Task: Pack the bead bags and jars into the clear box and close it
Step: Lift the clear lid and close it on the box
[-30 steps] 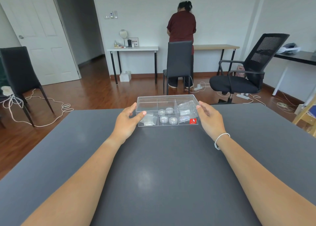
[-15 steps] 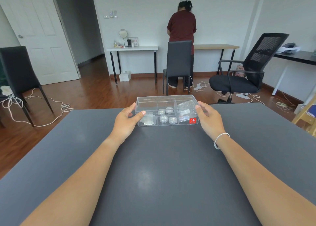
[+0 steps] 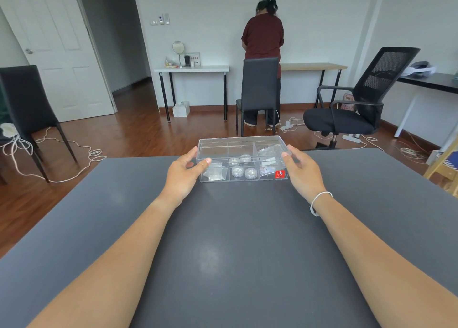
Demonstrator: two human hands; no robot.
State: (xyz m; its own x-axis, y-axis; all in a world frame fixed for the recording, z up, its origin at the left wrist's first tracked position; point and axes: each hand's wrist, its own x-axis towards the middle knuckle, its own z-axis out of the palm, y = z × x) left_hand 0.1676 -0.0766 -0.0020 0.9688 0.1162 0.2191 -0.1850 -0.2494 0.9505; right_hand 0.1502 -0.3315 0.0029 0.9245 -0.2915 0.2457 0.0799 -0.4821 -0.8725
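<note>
- Dark grey worktop (image 3: 230, 241) fills the foreground; beyond its far edge lie a wooden floor, white walls and a white door at 10 o'clock.
- Clear box (image 3: 241, 160): rests on the worktop near the far edge, at 12 o'clock from the viewer. Its long axis runs left to right, from 9 to 3 o'clock, parallel to the worktop's far edge; one long side wall faces the viewer. A clear lid lies flat across the top.
- Interior: dividers split the box into compartments. Round jars (image 3: 244, 170) sit in the middle section, one bead bag (image 3: 215, 175) in the near left compartment, further bags (image 3: 268, 151) in the right section. A red label (image 3: 280, 174) marks the near right corner.
- Left hand (image 3: 183, 172): at the box's left short end, fingers spread around the corner, thumb tip laid on the near left edge of the lid.
- Right hand (image 3: 301, 170): at the right short end, fingers loosely curved, thumb at the upper right corner; firm contact cannot be told. A white bracelet (image 3: 318, 201) circles the wrist.
- Background: a person in a dark red top (image 3: 262, 37) stands at 12 o'clock, back turned, behind a black chair (image 3: 259, 84); a black mesh office chair (image 3: 364, 94) stands at 2 o'clock.
</note>
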